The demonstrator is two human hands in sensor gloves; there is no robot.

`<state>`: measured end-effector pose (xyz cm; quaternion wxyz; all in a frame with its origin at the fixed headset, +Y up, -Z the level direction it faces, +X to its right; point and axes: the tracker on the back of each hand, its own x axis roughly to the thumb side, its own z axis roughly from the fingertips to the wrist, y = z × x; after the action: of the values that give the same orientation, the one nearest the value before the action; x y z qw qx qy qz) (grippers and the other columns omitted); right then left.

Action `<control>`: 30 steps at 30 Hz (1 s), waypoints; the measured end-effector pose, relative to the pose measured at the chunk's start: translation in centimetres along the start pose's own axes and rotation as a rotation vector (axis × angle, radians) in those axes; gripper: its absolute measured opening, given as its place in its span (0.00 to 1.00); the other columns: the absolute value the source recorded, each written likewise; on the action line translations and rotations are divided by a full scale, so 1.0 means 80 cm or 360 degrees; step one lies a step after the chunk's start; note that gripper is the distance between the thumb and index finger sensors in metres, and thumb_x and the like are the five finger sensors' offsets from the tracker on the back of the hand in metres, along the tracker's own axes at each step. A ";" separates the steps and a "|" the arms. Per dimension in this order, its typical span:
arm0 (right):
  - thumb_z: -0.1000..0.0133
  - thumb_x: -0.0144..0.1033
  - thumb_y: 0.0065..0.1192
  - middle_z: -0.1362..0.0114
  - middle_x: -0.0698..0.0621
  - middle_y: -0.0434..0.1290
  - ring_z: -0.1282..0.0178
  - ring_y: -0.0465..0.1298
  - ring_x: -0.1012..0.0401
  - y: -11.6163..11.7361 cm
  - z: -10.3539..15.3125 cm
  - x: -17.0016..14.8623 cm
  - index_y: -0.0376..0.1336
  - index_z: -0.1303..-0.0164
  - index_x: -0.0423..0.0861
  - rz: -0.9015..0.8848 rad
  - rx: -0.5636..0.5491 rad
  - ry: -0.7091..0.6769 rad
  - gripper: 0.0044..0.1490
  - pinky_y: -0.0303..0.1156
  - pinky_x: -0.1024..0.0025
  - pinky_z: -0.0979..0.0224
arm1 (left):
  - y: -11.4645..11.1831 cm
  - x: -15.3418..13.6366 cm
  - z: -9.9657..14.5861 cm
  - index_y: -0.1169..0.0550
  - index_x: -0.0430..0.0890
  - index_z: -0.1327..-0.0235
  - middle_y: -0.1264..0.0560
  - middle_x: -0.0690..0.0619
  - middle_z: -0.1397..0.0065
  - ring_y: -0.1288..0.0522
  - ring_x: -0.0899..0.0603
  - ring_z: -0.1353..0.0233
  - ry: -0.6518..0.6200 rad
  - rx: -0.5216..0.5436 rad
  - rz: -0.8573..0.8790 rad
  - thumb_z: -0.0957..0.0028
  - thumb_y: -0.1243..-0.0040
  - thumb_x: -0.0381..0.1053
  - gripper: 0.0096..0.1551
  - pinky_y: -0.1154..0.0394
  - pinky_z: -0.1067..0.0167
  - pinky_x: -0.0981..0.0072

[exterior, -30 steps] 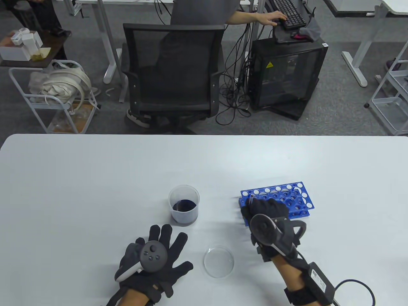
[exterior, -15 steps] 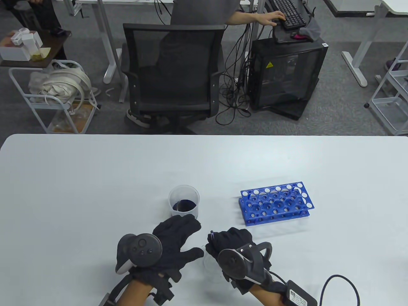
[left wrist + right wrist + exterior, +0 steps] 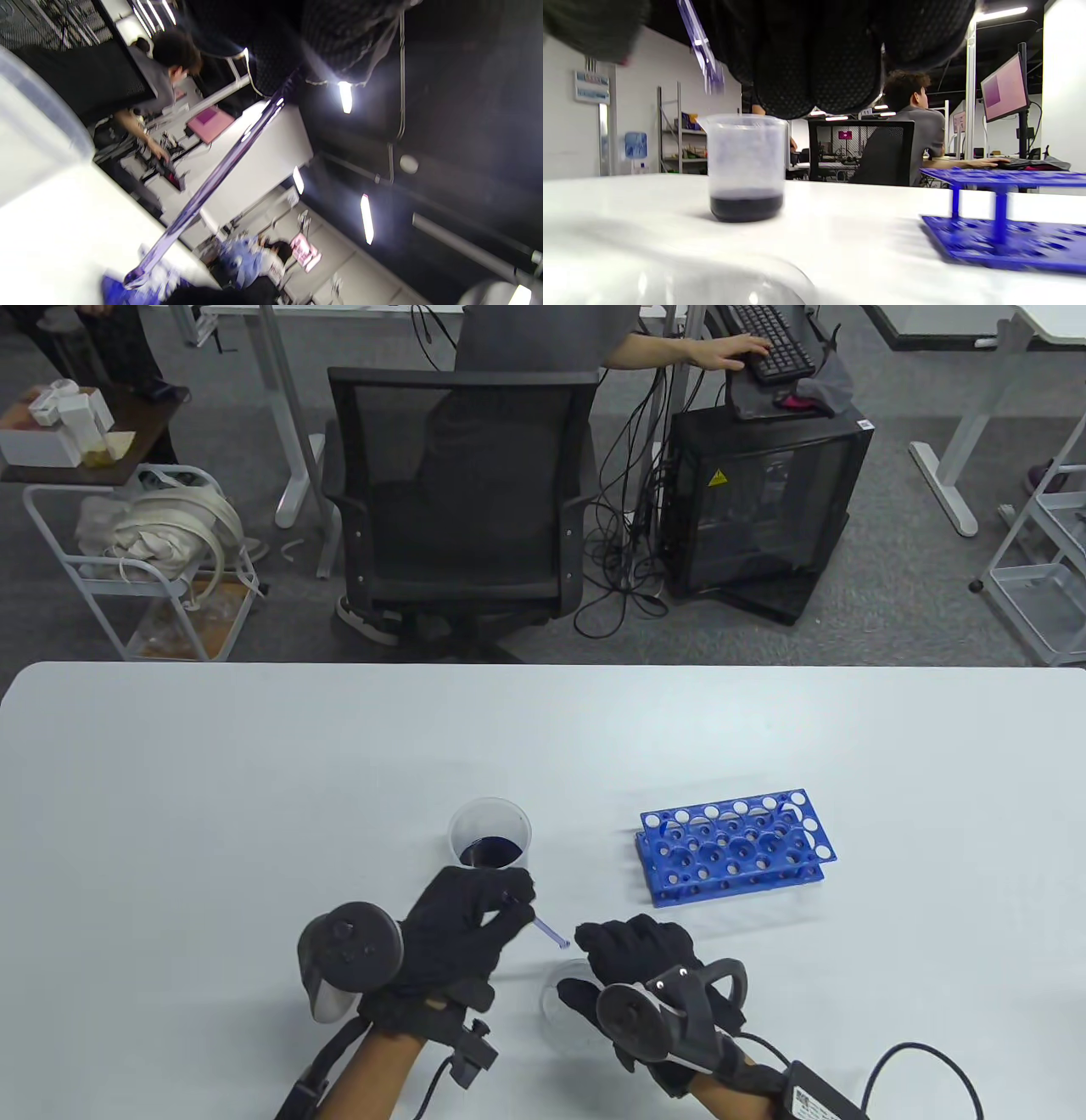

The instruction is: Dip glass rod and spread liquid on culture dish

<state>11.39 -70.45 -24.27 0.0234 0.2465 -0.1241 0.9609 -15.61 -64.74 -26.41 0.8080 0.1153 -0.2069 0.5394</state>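
left hand (image 3: 462,933) pinches the glass rod (image 3: 543,931) just beside the beaker (image 3: 489,836). right hand (image 3: 640,976), loosely curled, rests on the culture dish (image 3: 560,1005). dipping looks next: tip the rod's end into the dark liquid.

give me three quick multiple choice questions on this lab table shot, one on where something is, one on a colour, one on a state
1. Where does the beaker stand relative to the tube rack?
A. on the rack's left
B. on the rack's right
C. on top of it

2. What colour is the tube rack?
A. red
B. blue
C. green

3. What is the left hand doing?
A. lying flat on the table
B. holding the glass rod
C. gripping the beaker

Answers: 1 A, the table view shows the beaker left of the rack with bare table between. 2 B, it is blue in both the table and right wrist views. 3 B, the rod sticks out from its fingertips toward the right hand.
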 end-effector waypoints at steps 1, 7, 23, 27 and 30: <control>0.58 0.72 0.56 0.30 0.51 0.72 0.34 0.75 0.51 0.006 0.003 -0.003 0.58 0.33 0.49 0.0026 0.0022 -0.0012 0.50 0.69 0.43 0.31 | 0.011 -0.002 -0.003 0.28 0.53 0.28 0.25 0.53 0.27 0.31 0.47 0.37 0.0004 0.0046 0.0021 0.37 0.38 0.54 0.25 0.32 0.40 0.49; 0.66 0.83 0.44 0.20 0.47 0.55 0.32 0.70 0.51 0.052 0.009 -0.013 0.36 0.25 0.47 0.0198 0.0313 -0.0087 0.70 0.68 0.43 0.32 | 0.049 -0.061 -0.022 0.30 0.56 0.27 0.27 0.56 0.25 0.27 0.53 0.46 0.0206 0.0205 0.0022 0.35 0.40 0.55 0.24 0.25 0.53 0.60; 0.60 0.83 0.35 0.18 0.43 0.41 0.31 0.59 0.49 0.097 -0.001 0.004 0.25 0.23 0.44 0.0326 0.0971 -0.0117 0.71 0.57 0.41 0.24 | 0.000 -0.156 -0.021 0.32 0.59 0.25 0.29 0.60 0.22 0.29 0.54 0.46 0.0655 0.0055 -0.0185 0.33 0.42 0.57 0.24 0.26 0.56 0.63; 0.58 0.82 0.36 0.18 0.43 0.41 0.32 0.59 0.50 0.098 -0.001 0.003 0.25 0.23 0.43 0.0289 0.0977 -0.0124 0.71 0.57 0.42 0.25 | -0.003 -0.155 -0.023 0.33 0.60 0.25 0.29 0.60 0.22 0.29 0.53 0.45 0.0655 0.0041 -0.0197 0.33 0.42 0.57 0.24 0.27 0.55 0.62; 0.58 0.81 0.36 0.18 0.43 0.41 0.32 0.59 0.50 0.099 -0.002 0.003 0.26 0.23 0.43 0.0295 0.0978 -0.0129 0.71 0.57 0.42 0.25 | -0.005 -0.153 -0.024 0.33 0.60 0.25 0.29 0.60 0.22 0.29 0.53 0.45 0.0648 0.0024 -0.0226 0.33 0.42 0.58 0.24 0.27 0.55 0.62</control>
<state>10.28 -78.12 -26.08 -0.1446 0.2678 0.1492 0.9408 -18.89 -74.20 -33.69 0.8682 0.0245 -0.0267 0.4949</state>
